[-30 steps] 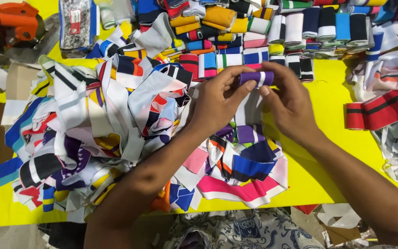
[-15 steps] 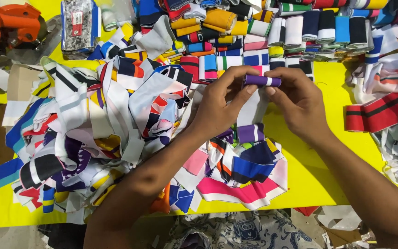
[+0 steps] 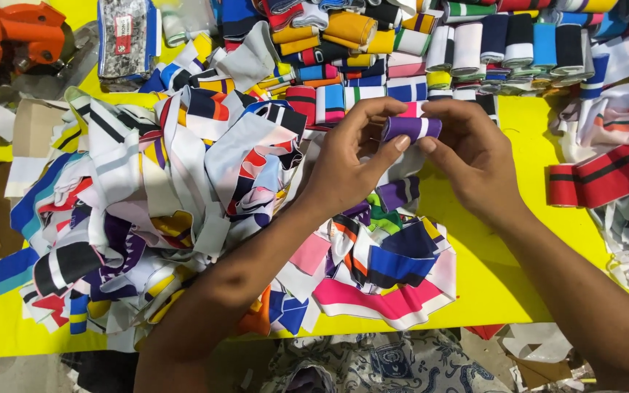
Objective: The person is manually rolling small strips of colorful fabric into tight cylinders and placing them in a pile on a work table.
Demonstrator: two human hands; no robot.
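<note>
Head view: left hand point(image 3: 347, 156) and right hand point(image 3: 475, 156) both pinch a purple roll point(image 3: 410, 128) between closed fingers point(image 3: 400, 143), held above the yellow desk point(image 3: 504, 269), just over a scrap pile point(image 3: 183, 211), near rolled strips point(image 3: 489, 44).

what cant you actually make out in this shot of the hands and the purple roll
- Head view: most of the purple roll is covered by the fingers of the left hand and right hand.
- Orange machine: cut off by the top left edge.
- Loose fabric pile: lower pieces buried under upper ones.
</note>
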